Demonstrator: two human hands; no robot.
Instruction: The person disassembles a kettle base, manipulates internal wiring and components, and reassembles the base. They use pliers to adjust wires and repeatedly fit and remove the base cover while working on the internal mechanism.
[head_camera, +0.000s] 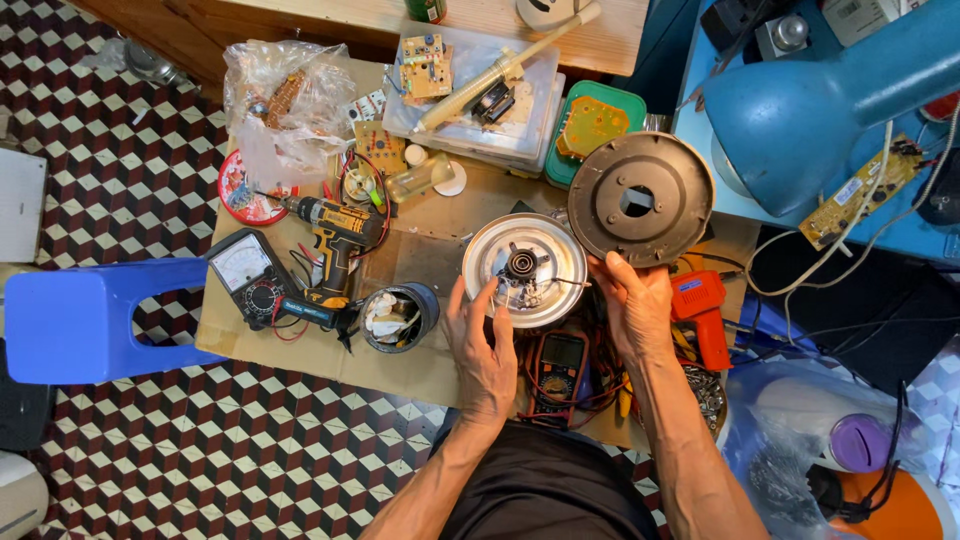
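I saw my right hand (632, 305) holding a round brown base plate (640, 198) up by its lower rim, its grip pinched on that rim, thumb in front and fingers behind. The plate was tilted toward me, its flat face and square centre hole showing, above the counter's (430, 365) right part. My left hand (480, 345) was spread, fingers loose and holding nothing, with its fingertips at the near edge of a shiny metal appliance body (524, 268) that lay upside down on the counter, just left of the plate. A coiled part sat at the body's middle. A multimeter with a dark screen (560, 362) lay between my wrists at the near edge. Further left stood a small dark cup of scraps (398, 317), a yellow cordless drill (335, 235) and an analogue meter (245, 272). An orange tool (703, 312) lay to the right of my right hand. A clear tray of circuit boards (470, 85) sat at the far edge.
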